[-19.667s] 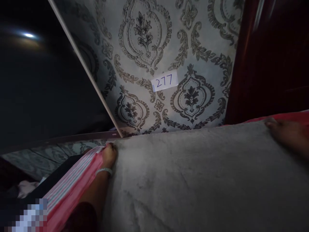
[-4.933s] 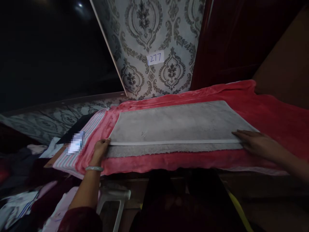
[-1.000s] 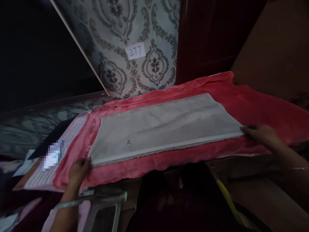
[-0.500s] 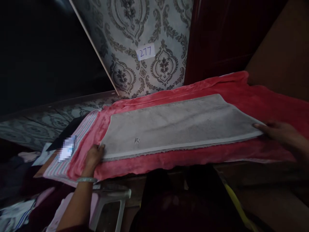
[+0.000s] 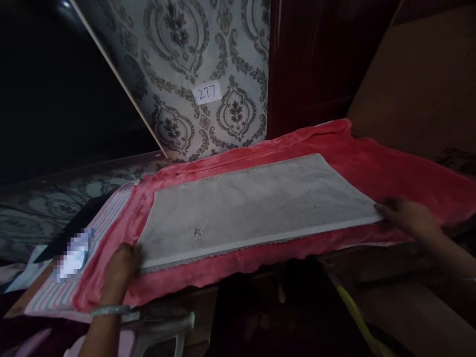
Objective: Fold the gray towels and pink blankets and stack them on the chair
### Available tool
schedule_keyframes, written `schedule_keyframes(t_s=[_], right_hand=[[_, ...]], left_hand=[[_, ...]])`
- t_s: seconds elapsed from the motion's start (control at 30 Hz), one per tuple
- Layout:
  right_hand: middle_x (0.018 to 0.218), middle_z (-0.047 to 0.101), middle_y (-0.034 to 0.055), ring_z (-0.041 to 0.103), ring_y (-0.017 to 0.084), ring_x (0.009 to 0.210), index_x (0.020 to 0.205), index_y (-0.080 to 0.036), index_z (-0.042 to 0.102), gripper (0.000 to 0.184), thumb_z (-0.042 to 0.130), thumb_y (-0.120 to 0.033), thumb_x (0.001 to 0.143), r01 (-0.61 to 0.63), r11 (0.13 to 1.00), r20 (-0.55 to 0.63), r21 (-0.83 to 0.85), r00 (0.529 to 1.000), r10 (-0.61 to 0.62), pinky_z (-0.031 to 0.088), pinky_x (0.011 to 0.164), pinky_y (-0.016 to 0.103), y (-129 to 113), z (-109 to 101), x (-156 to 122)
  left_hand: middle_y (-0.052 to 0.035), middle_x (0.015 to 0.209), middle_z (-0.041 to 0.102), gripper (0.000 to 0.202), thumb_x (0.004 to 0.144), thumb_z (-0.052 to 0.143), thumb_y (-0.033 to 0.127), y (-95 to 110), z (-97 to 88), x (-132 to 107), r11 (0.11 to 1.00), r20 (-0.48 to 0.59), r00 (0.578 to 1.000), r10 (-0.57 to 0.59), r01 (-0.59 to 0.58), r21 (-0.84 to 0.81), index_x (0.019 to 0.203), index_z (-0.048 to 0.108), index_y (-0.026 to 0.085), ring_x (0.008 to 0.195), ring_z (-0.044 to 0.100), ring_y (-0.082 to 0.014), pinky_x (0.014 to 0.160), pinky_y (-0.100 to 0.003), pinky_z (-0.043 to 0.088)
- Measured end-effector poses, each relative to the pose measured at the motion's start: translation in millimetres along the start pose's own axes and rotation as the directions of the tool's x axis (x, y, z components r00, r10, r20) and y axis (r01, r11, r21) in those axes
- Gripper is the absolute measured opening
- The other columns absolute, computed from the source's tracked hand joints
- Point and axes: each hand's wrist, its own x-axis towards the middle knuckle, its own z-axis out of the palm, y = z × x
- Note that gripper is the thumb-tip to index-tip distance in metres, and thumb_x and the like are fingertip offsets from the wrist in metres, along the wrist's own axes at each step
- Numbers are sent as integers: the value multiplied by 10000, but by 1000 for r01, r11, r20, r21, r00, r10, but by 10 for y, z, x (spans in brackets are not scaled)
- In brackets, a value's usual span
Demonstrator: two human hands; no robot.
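A grey towel [image 5: 238, 203], folded into a long rectangle with a pale hemmed edge toward me, lies on a red plush blanket [image 5: 386, 173]. A small dark mark shows near its left end. My left hand [image 5: 121, 270], with a pale bangle on the wrist, is closed on the near left corner. At the near right corner, my right hand [image 5: 407, 215] pinches the towel between thumb and fingers. The towel looks mostly flat, with faint ripples. Parts of the fingers on both hands are hidden or dim.
Striped cloth [image 5: 59, 290] shows under the blanket at the left, with a blurred-out item on it. Behind stand a patterned wall with a paper label [image 5: 207, 92], a dark screen-like panel [image 5: 55, 89] and a dark red panel. A pale stool [image 5: 167, 329] stands below.
My view has shifted, so the scene sits lower and further left. The crease across the towel's right half has smoothed out. Both hands keep hold of the near corners.
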Motion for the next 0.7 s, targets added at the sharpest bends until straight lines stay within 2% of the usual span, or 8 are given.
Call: schedule_keyframes(t_s=[0.07, 0.13, 0.23, 0.3, 0.33, 0.4, 0.5, 0.7], right_hand=[[1021, 698, 240, 636, 340, 908, 1106, -116, 704, 469, 410, -429, 919, 113, 992, -60, -56, 991, -117, 498, 747, 438, -262, -60, -47], [1225, 654, 242, 598, 364, 1110, 1272, -103, 638, 530, 372, -430, 950, 313, 950, -132, -24, 941, -313, 492, 916, 490, -698, -41, -98], [1478, 518, 179, 472, 334, 1356, 1446, -150, 526, 590, 373, -453, 964, 592, 799, -91, 101, 806, -585, 399, 1112, 500, -1504, 137, -149], [1592, 391, 132, 361, 329, 1456, 1524, -210, 457, 612, 354, -474, 982, 672, 726, -9, 144, 735, -678, 350, 1152, 529, -1967, 296, -172], [1623, 344, 109, 315, 332, 1484, 1543, -245, 436, 612, 346, -489, 988, 694, 703, 35, 156, 707, -706, 330, 1160, 554, -2139, 373, -182], [1647, 296, 70, 260, 339, 1511, 1553, -309, 420, 606, 334, -528, 994, 718, 674, 107, 172, 667, -737, 295, 1165, 606, -2346, 511, -194], [1652, 280, 35, 238, 331, 1521, 1566, -363, 387, 622, 302, -591, 993, 724, 663, 156, 188, 645, -749, 266, 1173, 639, -2368, 670, -175], [1618, 351, 9, 305, 337, 1493, 1547, -423, 406, 652, 315, -652, 943, 721, 653, 105, 231, 649, -753, 324, 1153, 647, -1870, 845, 173]], left_hand=[[-283, 1251, 656, 582, 928, 368, 397, 253, -16, -66, 992, -168, 978, 123, -125, 1, 1296, 579, -1, 1168, 632, -386, 947, -484, 517], [-237, 1421, 576, 602, 941, 382, 413, 707, -5, -165, 920, -235, 899, 370, -390, -43, 1403, 513, 50, 1321, 544, -350, 1090, -486, 444], [-142, 1601, 412, 605, 989, 355, 429, 1599, 44, -358, 624, -118, 650, 751, -756, -198, 1519, 416, 144, 1489, 365, -261, 1223, -447, 309], [-99, 1659, 310, 630, 1006, 360, 495, 2131, 90, -464, 447, -24, 466, 884, -860, -246, 1573, 345, 221, 1544, 243, -262, 1254, -491, 225], [-95, 1672, 275, 646, 1009, 354, 520, 2332, 119, -495, 398, 17, 408, 913, -881, -256, 1589, 312, 238, 1556, 203, -268, 1259, -517, 192], [-93, 1685, 232, 652, 1011, 342, 550, 2571, 187, -498, 372, 67, 366, 928, -897, -241, 1593, 303, 259, 1564, 167, -284, 1256, -574, 149], [-60, 1694, 206, 647, 1007, 344, 573, 2553, 294, -336, 427, 54, 424, 904, -889, -167, 1592, 299, 300, 1570, 128, -304, 1243, -632, 111], [-54, 1685, 241, 618, 1018, 300, 531, 1688, 251, 439, 831, 31, 831, 556, -556, 9, 1592, 308, 302, 1559, 172, -310, 1237, -606, 164]])
